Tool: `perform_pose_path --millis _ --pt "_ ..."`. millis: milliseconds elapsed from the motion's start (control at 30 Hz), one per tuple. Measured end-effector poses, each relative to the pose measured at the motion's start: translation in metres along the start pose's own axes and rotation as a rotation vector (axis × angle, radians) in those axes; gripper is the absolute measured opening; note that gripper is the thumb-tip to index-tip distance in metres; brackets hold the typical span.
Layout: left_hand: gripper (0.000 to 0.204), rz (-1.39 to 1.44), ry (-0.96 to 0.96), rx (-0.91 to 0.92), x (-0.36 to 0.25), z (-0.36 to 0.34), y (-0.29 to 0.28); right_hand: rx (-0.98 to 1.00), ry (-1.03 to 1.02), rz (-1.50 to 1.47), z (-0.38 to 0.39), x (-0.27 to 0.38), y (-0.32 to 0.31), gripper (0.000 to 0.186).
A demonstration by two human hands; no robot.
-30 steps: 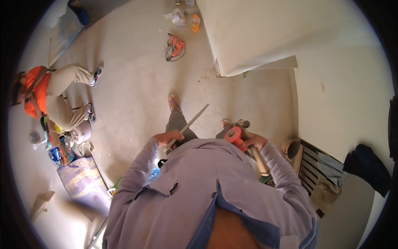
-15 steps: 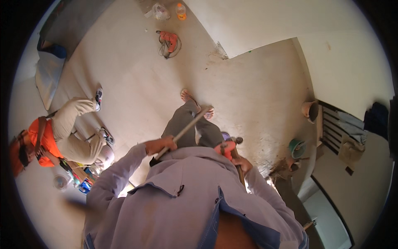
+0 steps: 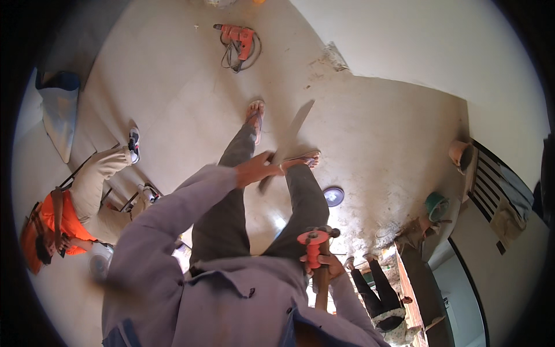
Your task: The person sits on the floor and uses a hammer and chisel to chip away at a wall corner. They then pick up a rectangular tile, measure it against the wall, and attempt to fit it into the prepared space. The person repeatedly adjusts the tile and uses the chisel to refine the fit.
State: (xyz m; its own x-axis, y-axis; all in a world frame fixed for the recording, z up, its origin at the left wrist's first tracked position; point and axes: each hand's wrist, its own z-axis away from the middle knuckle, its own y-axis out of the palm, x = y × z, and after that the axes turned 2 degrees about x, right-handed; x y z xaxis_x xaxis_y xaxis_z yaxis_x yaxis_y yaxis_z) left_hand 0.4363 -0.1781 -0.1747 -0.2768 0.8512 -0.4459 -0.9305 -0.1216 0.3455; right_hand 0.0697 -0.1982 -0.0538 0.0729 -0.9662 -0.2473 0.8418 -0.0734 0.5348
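My left hand [image 3: 257, 169] is closed around a long, flat grey-brown strip [image 3: 296, 132]. The strip slants up and away from me above the floor, over my sandalled feet, and its outline is blurred. Close to my right hip, my right hand [image 3: 328, 267] grips a hammer [image 3: 321, 284] by its wooden handle, the dark head pointing up. A red spool [image 3: 313, 250] sits against the hammer in that same hand, with fingers curled behind it.
A red corded drill [image 3: 238, 41] lies on the floor ahead. A round purple lid-like thing [image 3: 333, 196] is near my foot. Buckets [image 3: 461, 155] stand at right by a slatted rack. A person in orange [image 3: 68, 215] sits at left; another person [image 3: 381, 301] is at lower right.
My left hand has reached forward with the strip, whose far end now points farther ahead. My right hand has lowered into clearer view. The view has shifted, and a person shows at lower right.
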Motion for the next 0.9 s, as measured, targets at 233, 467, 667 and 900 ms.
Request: perform_pose_path --millis 233,467,667,900 --pt "0.055 0.191 0.105 -0.193 0.042 -0.297 -0.042 -0.393 -0.259 0.620 -0.144 0.175 -0.101 0.045" --pt "0.055 0.416 0.455 -0.274 0.044 -0.485 -0.040 -0.553 -0.317 0.819 -0.259 0.277 -0.198 0.040" --pt "0.059 0.516 0.601 -0.278 0.015 -0.570 -0.034 -0.526 -0.303 0.901 -0.292 0.313 -0.225 0.034" --pt "0.071 0.493 0.775 -0.272 -0.013 -0.609 -0.024 -0.437 -0.382 1.099 -0.304 0.343 -0.208 0.033"
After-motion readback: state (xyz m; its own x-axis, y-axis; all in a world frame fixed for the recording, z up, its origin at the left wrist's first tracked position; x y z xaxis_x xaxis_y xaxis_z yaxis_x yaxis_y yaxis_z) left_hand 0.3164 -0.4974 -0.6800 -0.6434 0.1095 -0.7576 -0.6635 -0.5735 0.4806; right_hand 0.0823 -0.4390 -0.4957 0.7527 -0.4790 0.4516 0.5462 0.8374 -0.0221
